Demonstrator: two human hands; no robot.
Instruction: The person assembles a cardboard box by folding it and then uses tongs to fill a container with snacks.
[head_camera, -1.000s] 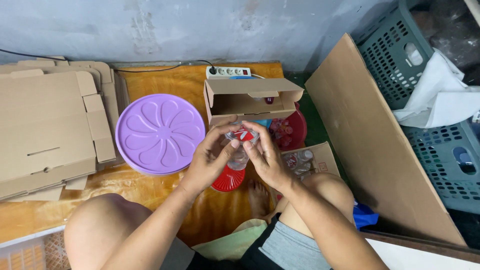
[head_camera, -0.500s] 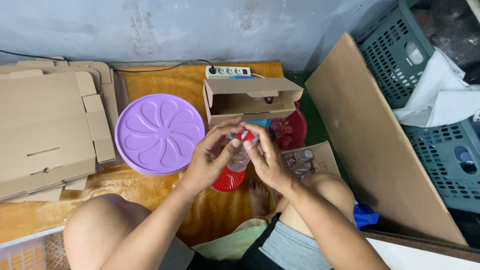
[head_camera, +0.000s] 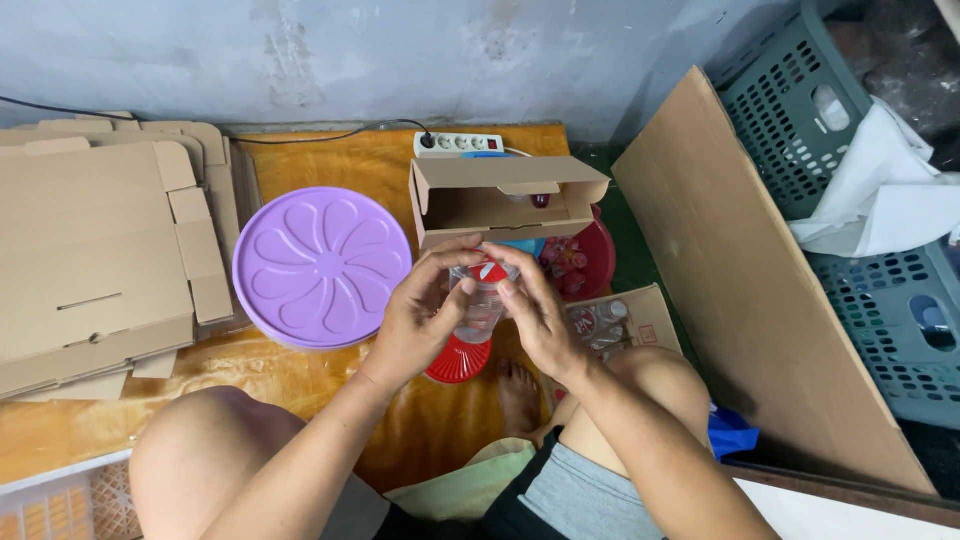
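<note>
At the bottom of the view the person sits on the floor with bare knees drawn up, a foot (head_camera: 517, 392) showing between them on the orange mat (head_camera: 310, 160). Above the foot, the left hand (head_camera: 418, 318) and the right hand (head_camera: 533, 315) close from either side on a small clear plastic bottle (head_camera: 479, 305), fingers wrapped around it and fingertips meeting near its red top; what the fingertips do there is hard to make out. Just below the bottle, on the mat, lies a red ribbed lid (head_camera: 458, 362). To the right of the hands, a small carton (head_camera: 612, 322) holds more clear bottles. To the left lies a round purple lid with a flower pattern (head_camera: 320, 265), and beyond it a stack of flat cardboard box blanks (head_camera: 95, 250). Behind the hands stands an open cardboard box (head_camera: 500, 198), with a red bowl (head_camera: 590, 262) beside it. Farther back a white power strip (head_camera: 458, 143) lies against the wall. At right, a large cardboard sheet (head_camera: 760, 290) leans against grey-green plastic crates (head_camera: 880, 300).
</note>
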